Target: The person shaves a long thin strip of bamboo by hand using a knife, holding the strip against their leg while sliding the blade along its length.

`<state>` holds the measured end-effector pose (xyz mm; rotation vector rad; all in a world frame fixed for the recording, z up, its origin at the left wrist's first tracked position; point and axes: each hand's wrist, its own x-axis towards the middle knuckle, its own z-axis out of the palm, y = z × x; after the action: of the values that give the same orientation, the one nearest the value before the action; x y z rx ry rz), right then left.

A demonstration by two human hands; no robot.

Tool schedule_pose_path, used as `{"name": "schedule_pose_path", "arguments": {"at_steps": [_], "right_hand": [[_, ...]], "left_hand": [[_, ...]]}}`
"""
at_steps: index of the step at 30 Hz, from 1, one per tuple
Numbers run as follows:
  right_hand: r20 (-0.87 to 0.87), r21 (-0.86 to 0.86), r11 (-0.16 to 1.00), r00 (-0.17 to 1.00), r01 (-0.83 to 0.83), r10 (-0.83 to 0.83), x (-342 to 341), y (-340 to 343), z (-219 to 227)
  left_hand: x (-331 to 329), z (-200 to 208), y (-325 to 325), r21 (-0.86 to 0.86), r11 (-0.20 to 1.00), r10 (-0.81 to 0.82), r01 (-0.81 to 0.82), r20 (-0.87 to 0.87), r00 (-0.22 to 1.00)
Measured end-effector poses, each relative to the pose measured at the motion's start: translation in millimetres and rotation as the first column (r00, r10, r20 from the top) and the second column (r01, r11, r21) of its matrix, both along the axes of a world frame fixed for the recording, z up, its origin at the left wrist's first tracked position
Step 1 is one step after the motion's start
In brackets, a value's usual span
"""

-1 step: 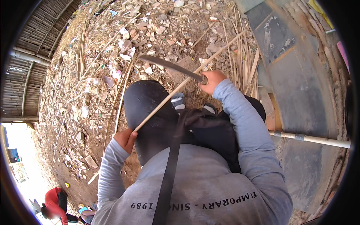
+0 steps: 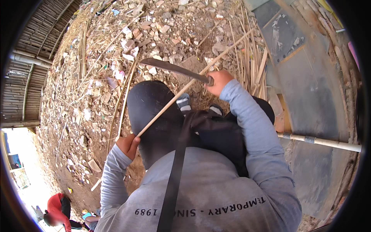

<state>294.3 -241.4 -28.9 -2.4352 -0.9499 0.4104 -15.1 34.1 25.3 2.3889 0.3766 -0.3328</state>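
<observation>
My left hand [image 2: 127, 146] is closed on the lower end of a long, thin bamboo strip [image 2: 165, 106], beside my left knee. The strip slants up and to the right, over the knee and past my right hand. In my right hand [image 2: 219, 82] is the handle of a machete [image 2: 172, 68] with a dark, slightly curved blade. The blade points left and lies across the strip close to the handle. Most of the handle is hidden in my fist.
Stones, brick pieces and litter cover the ground [image 2: 92, 127]. Several bamboo strips [image 2: 253, 65] lie ahead on the right, by a grey slab [image 2: 317, 92]. A pole [image 2: 320, 142] juts in at the right. A bent-over person in red [image 2: 58, 210] is at lower left.
The machete's tip has shifted slightly left and down. Both hands keep their holds and have hardly moved.
</observation>
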Motion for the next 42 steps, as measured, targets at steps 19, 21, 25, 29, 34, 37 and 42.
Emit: {"name": "schedule_pose_path", "arguments": {"at_steps": [19, 21, 25, 29, 34, 37, 42], "right_hand": [[-0.022, -0.143, 0.986, 0.997, -0.082, 0.080, 1.0, 7.7, -10.4], [-0.084, -0.205, 0.978, 0.996, -0.049, 0.032, 12.7, -0.5, -20.1], [-0.036, -0.119, 0.983, 0.989, 0.140, -0.145, 35.2, -13.0, -31.0], [-0.446, 0.198, 0.944, 0.882, 0.265, -0.154, 26.8, -10.9, -2.8], [-0.611, 0.598, 0.685, 0.790, 0.417, 0.052, 23.9, -8.7, 7.6], [-0.627, 0.584, 0.674, 0.779, 0.452, 0.021, 23.7, -7.2, 2.4], [-0.670, 0.510, 0.737, 0.742, 0.443, 0.018, 14.6, -5.4, 8.9]], "left_hand": [[-24.9, -17.4, 5.2, 0.212, 0.977, -0.005, -0.013, 0.083, 0.997], [-21.4, -9.4, -1.1, 0.215, 0.976, 0.014, -0.031, 0.080, 0.997], [-22.3, 0.9, 5.8, 0.261, 0.965, -0.002, -0.014, 0.058, 0.998], [-37.1, -0.1, 18.0, 0.222, 0.974, 0.034, -0.035, 0.010, 0.999], [-46.0, -5.4, 26.0, 0.345, 0.937, 0.029, -0.048, 0.060, 0.998], [-46.9, -3.6, 27.3, 0.402, 0.913, 0.034, -0.064, 0.082, 0.996], [-46.8, -3.7, 27.4, 0.399, 0.915, 0.028, -0.052, 0.067, 0.997]]}}
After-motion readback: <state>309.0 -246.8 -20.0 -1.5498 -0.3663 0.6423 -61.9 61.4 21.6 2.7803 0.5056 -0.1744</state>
